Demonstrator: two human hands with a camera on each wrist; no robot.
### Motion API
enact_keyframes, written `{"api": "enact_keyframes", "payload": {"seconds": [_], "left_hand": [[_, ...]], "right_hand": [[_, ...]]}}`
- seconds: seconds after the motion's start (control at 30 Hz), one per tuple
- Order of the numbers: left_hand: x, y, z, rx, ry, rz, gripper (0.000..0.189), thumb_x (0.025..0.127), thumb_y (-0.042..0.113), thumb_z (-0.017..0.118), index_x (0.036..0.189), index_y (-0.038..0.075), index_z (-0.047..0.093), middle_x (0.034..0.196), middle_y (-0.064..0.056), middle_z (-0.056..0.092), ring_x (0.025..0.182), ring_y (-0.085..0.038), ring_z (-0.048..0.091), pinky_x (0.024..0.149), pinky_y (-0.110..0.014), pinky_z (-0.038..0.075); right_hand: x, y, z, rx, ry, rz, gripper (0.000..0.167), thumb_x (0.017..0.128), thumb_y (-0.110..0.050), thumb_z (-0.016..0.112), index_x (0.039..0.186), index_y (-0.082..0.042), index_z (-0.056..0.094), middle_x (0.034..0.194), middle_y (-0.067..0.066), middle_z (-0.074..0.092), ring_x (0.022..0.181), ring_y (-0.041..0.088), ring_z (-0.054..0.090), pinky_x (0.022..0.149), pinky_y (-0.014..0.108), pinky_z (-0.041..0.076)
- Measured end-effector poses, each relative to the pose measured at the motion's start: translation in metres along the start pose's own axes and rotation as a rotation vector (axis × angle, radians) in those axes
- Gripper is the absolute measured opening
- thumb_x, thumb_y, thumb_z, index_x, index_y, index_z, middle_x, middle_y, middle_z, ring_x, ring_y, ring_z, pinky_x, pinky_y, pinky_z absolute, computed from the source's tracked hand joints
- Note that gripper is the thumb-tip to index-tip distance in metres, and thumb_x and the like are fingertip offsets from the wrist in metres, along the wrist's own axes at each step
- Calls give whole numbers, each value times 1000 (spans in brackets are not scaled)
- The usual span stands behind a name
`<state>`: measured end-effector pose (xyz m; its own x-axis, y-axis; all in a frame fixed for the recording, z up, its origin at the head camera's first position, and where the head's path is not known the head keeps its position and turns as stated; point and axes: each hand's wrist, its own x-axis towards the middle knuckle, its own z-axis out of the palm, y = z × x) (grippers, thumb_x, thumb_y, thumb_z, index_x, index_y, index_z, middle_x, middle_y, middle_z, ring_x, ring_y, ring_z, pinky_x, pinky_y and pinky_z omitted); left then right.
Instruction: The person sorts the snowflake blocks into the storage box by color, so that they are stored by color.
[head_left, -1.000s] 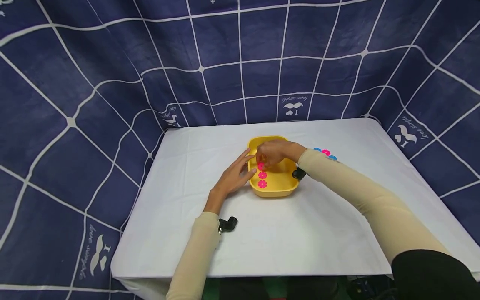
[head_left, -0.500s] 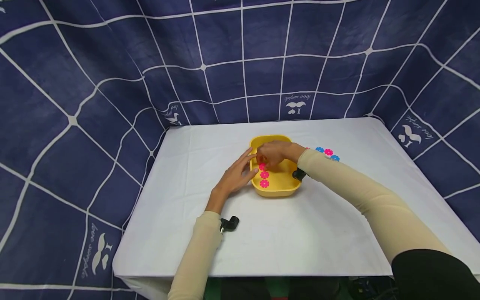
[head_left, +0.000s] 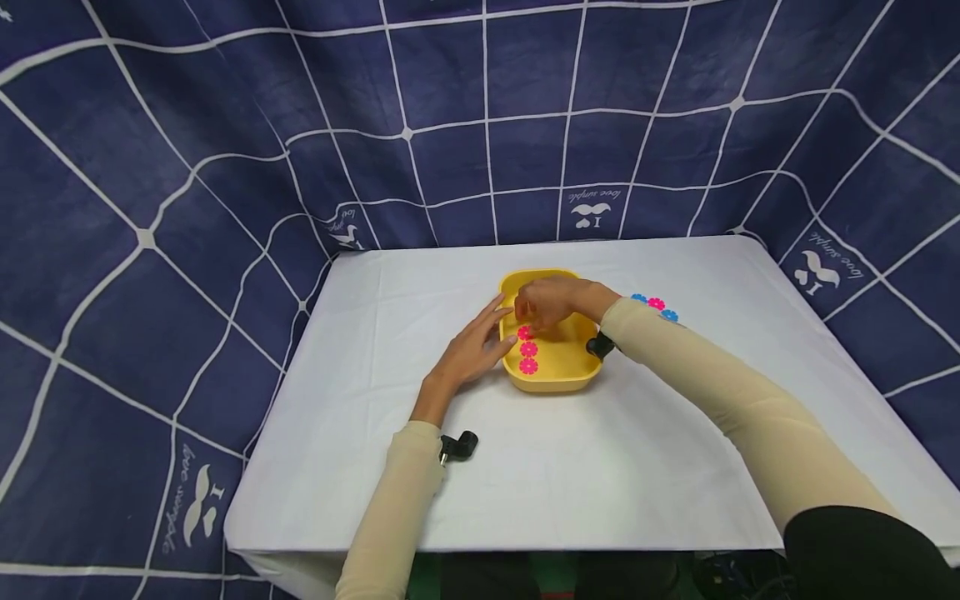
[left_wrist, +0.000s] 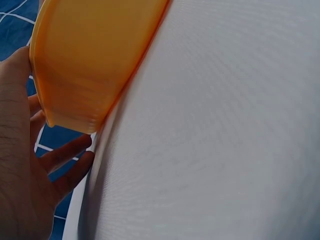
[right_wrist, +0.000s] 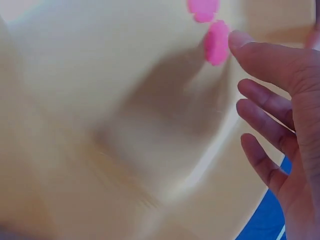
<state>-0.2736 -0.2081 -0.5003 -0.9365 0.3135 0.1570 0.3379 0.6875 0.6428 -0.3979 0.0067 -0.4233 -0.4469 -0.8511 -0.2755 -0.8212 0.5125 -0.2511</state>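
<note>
A shallow yellow container (head_left: 555, 385) stands on the white table. Along its left inner side lie pink flower-shaped pieces (head_left: 528, 366) in a short row. My left hand (head_left: 463, 354) rests against the container's left side, fingers spread and fairly straight; the left wrist view has the hand at the rim of the container (left_wrist: 95, 65). Inside the container is my right hand (head_left: 549, 300), just beyond the row. In the right wrist view its thumb tip is beside the farthest pink piece (right_wrist: 217, 44), other fingers loosely bent; the index finger is hidden.
Right of the container, partly behind the right forearm, lie more flower pieces, blue (head_left: 670, 316) and pink (head_left: 656, 304). A white cloth (head_left: 360, 500) covers the table. A dark blue curtain (head_left: 450, 167) with white lines hangs behind and at the sides.
My right hand has shifted very slightly away from the top pink piece, which shows more now. The left hand and the container keep their places; the view shifted a little.
</note>
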Motion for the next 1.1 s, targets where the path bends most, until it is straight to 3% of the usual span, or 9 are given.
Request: {"api": "enact_keyframes", "payload": {"seconds": [0.27, 0.47, 0.83, 1.1], "left_hand": [[1, 1, 0, -5, -7, 2, 67, 106, 62, 55, 165, 32, 43, 178, 22, 14, 145, -18, 56, 122, -50, 44], [0, 2, 0, -7, -8, 5, 66, 107, 59, 56, 165, 30, 44, 178, 25, 13, 143, -19, 57, 122, -50, 44], [0, 2, 0, -3, -19, -9, 68, 106, 58, 57, 165, 27, 44, 177, 25, 12, 145, -20, 55, 122, -51, 43], [1, 2, 2, 7, -7, 1, 69, 105, 61, 55, 165, 27, 44, 178, 24, 13, 144, -19, 56, 121, -49, 45]], "right_hand": [[-20, 3, -9, 68, 124, 36, 31, 99, -26, 78, 126, -12, 78, 122, 5, 76, 111, 27, 70, 101, 48, 59], [-39, 8, -8, 101, 241, 52, 34, 100, -32, 77, 127, -12, 78, 122, 4, 76, 110, 26, 70, 98, 49, 60], [-80, 17, 7, 205, 385, 109, 35, 102, -34, 76, 127, -9, 77, 121, 6, 76, 110, 29, 68, 96, 49, 60], [-114, 38, 18, 261, 470, 193, 34, 102, -28, 77, 130, -9, 76, 122, 9, 75, 109, 31, 68, 100, 56, 59]]}}
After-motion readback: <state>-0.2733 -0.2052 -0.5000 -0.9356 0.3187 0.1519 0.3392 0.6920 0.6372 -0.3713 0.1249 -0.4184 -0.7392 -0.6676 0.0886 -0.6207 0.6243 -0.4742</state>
